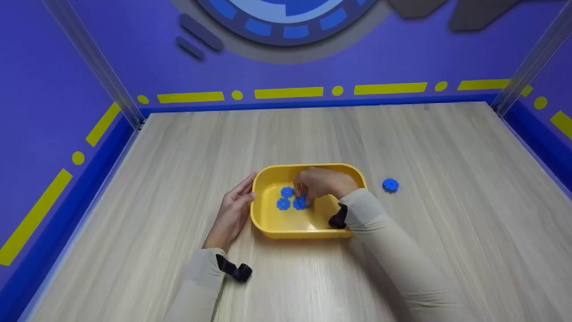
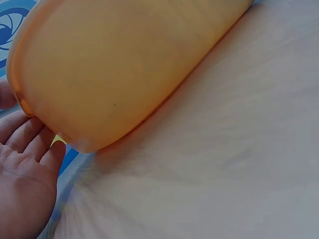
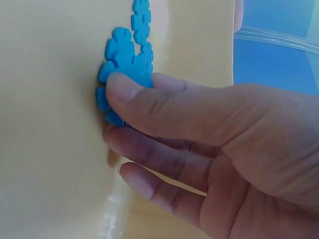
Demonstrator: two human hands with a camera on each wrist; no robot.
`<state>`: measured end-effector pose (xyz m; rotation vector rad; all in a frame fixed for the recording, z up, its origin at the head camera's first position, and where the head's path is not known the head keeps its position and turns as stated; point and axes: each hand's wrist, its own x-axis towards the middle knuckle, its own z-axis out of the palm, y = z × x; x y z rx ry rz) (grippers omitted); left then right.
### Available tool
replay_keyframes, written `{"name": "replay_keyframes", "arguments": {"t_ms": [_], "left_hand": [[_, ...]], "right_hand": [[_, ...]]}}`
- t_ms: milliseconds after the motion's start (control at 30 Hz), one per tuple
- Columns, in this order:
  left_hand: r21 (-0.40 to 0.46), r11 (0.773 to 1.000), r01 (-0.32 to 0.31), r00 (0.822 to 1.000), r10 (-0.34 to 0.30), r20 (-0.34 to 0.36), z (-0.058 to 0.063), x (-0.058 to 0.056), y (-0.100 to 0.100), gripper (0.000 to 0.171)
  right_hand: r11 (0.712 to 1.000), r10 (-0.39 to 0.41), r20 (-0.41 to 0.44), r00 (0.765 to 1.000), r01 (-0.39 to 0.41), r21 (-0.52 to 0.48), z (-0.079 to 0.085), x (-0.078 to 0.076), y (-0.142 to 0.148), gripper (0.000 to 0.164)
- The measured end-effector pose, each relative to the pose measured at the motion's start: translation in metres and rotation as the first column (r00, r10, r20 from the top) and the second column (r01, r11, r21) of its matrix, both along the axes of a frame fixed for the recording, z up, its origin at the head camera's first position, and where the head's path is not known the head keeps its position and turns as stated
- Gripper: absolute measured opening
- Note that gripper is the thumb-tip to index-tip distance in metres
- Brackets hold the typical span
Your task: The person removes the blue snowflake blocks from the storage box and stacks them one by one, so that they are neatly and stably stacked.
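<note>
A yellow plastic bin [image 1: 286, 233] stands on the table with several blue snowflake-shaped interlocking discs [image 1: 283, 204] on its floor. My right hand [image 1: 325, 182] reaches down into it, and thumb and fingers pinch a blue disc [image 3: 127, 67] low over the others, partly covering it. In the right wrist view the thumb [image 3: 159, 107] lies across the disc's face. At the bin's left end, my left hand [image 1: 231, 212] rests against the outer wall. Its fingers [image 2: 30, 132] are nearly straight along that wall in the left wrist view, with the thumb at the rim.
One more blue disc [image 1: 390, 184] lies on the wooden table [image 1: 438, 232], right of the bin. Purple panels with yellow marks [image 1: 288, 92] close off the table's back and both sides. A dark wrist camera [image 1: 338, 218] overhangs the bin's front right corner.
</note>
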<state>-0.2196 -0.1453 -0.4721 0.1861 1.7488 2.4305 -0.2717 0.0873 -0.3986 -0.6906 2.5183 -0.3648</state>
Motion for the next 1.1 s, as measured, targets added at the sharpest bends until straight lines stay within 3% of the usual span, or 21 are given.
{"name": "replay_keyframes", "arguments": {"t_ms": [233, 533, 800, 1100], "left_hand": [[0.004, 1.000, -0.012, 1.000, 0.012, -0.001, 0.001, 0.001, 0.001, 0.055], [0.019, 1.000, -0.006, 1.000, 0.005, 0.003, 0.002, 0.001, 0.001, 0.056], [-0.003, 1.000, -0.008, 1.000, 0.008, -0.006, 0.002, 0.001, 0.001, 0.056], [0.017, 1.000, -0.004, 1.000, 0.004, 0.017, 0.001, 0.001, 0.000, 0.057]], "right_hand": [[0.994, 0.103, -0.038, 0.994, -0.104, -0.027, 0.005, -0.001, 0.005, 0.013], [0.994, 0.107, -0.031, 0.994, -0.108, -0.018, 0.016, -0.001, 0.012, 0.016], [0.999, 0.044, -0.042, 0.998, -0.044, -0.010, 0.027, 0.002, 0.020, 0.015], [0.991, 0.064, -0.132, 0.989, -0.079, -0.107, 0.036, 0.006, 0.041, 0.013]]}}
